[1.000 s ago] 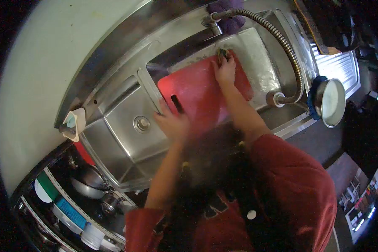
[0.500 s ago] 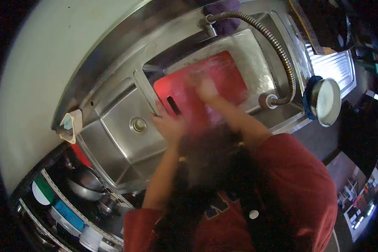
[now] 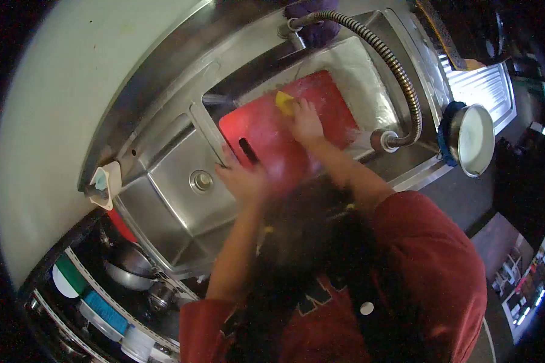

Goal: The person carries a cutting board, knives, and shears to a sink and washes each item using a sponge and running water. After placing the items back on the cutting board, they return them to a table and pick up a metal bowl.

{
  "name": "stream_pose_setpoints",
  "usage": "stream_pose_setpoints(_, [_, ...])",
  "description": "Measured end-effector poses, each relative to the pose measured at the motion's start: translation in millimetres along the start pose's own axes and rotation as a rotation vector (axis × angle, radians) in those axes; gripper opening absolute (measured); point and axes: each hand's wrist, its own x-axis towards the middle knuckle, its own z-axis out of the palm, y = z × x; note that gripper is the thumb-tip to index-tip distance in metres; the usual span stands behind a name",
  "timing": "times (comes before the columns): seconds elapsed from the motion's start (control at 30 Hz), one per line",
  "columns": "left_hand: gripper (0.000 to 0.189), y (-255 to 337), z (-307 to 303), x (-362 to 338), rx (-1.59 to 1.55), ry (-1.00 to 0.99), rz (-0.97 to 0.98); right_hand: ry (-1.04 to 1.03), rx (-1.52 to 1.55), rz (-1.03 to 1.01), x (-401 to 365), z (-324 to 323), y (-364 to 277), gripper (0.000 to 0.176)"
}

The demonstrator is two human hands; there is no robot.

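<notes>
A red cutting board (image 3: 330, 103) with a dark handle slot lies tilted over the right basin of the steel sink. My right hand (image 3: 306, 124) presses a yellow sponge (image 3: 284, 103) onto the board's upper middle, fingers wrapped against it. At the board's lower left edge, beside the slot, my left hand (image 3: 242, 178) grips the board, its fingers over the edge and partly blurred.
A flexible metal faucet hose (image 3: 399, 60) arches over the right basin. The left basin (image 3: 169, 175) has a round drain. A metal bowl (image 3: 473, 140) stands at the right, a beige holder (image 3: 108, 183) at the left. Pots and dishes sit on racks at lower left.
My right hand has slowed, and the yellow sponge now shows clearly at its fingertips. My left hand stays at the board's edge.
</notes>
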Motion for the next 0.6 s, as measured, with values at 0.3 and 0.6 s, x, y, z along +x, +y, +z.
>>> stream_pose_setpoints(0.3, [0.061, -2, 1, 7, -0.055, 0.005, -0.019, 0.417, -0.033, 0.296, 85, 27, 118, 0.028])
stream_pose_setpoints(0.6, [0.063, 2, -8, -4, -0.075, -0.066, -0.043, 0.312, 0.070, -0.115, 13, 70, 28, 0.023])
